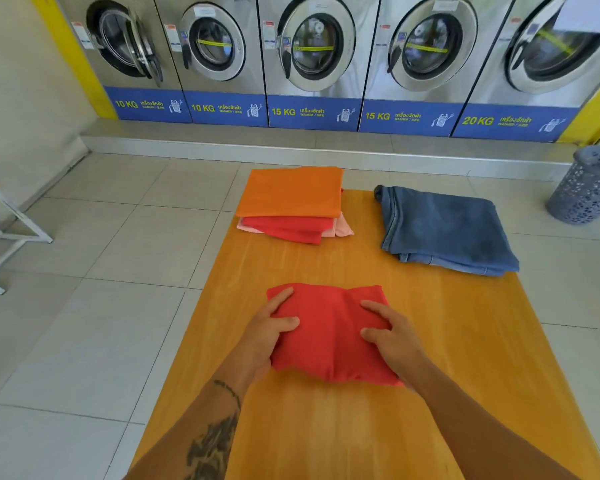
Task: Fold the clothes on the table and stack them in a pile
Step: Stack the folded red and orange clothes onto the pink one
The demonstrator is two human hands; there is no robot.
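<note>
A folded red garment [328,336] lies in the middle of the orange wooden table [447,358]. My left hand [265,336] grips its left edge, thumb on top and fingers along the side. My right hand [394,337] grips its right edge in the same way. At the table's far left sits a pile [291,202] with a folded orange piece on top, red and pale pink pieces under it. Folded blue jeans [444,230] lie at the far right.
A row of front-loading washing machines [312,60] lines the far wall on a raised step. A grey perforated laundry basket [589,188] stands on the tiled floor at the right. A white-legged bench [4,233] stands at the left.
</note>
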